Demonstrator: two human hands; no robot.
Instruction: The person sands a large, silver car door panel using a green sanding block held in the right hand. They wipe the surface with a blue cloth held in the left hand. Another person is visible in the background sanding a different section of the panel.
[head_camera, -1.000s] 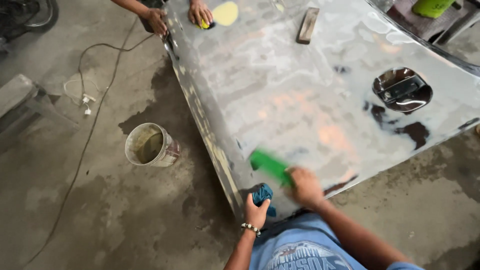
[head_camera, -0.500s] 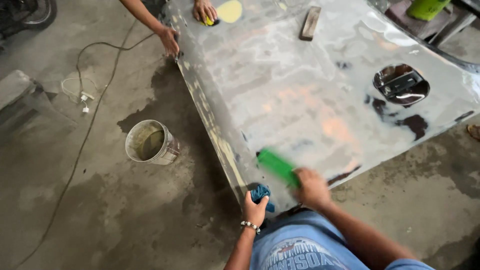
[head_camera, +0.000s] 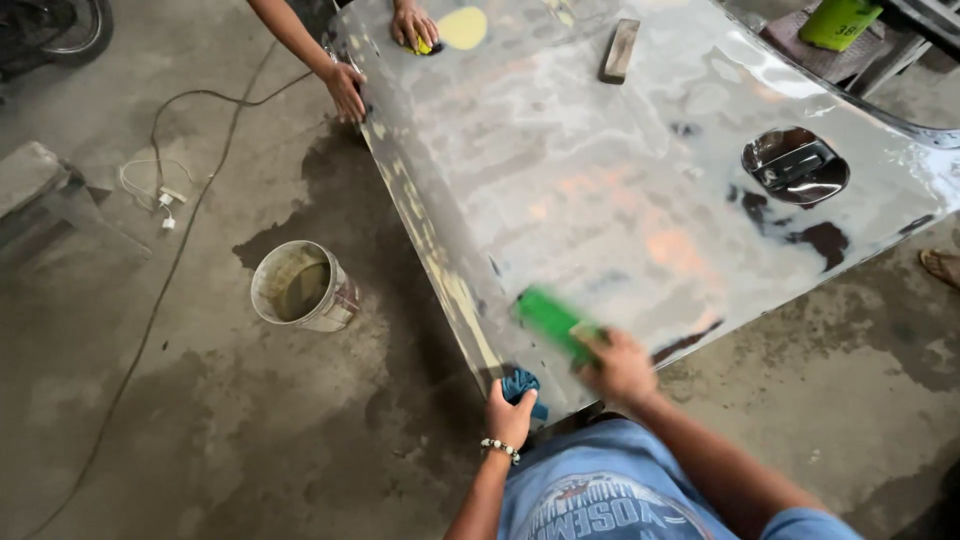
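— What have you got in each hand there?

— My right hand (head_camera: 622, 368) is wrapped around the near end of a green sanding block (head_camera: 553, 320), fingers clamped on it, and the block lies flat on the bare metal car panel (head_camera: 600, 200), close to the panel's near corner. I judge it lies flat so the whole face bears on the metal — the block is blurred, so I can't make out its edges exactly. My left hand (head_camera: 508, 412) is closed on a blue rag (head_camera: 522, 384) right at the panel's lower edge, pressed against the rim, which looks like bracing the sheet as much as holding the cloth.

— And the panel itself?

— It lies tilted across a wet concrete floor (head_camera: 200, 420), shiny grey with orange and yellowish patches and a recessed door handle (head_camera: 795, 165) toward the far right. A wooden block (head_camera: 619, 50) rests untouched on its upper part.

— Who's at the far end?

— Another person. One of their hands (head_camera: 347, 90) grips the panel's left edge, I'd guess to steady it, and the other (head_camera: 413, 24) presses a small yellow pad (head_camera: 424, 46) beside a yellow filler patch (head_camera: 463, 27).

— Anything nearby on the ground?

— A dirty plastic bucket (head_camera: 300, 287) with murky water stands just left of the panel, within my reach — handy for wetting. A cable (head_camera: 180, 250) trails across the floor beyond it.
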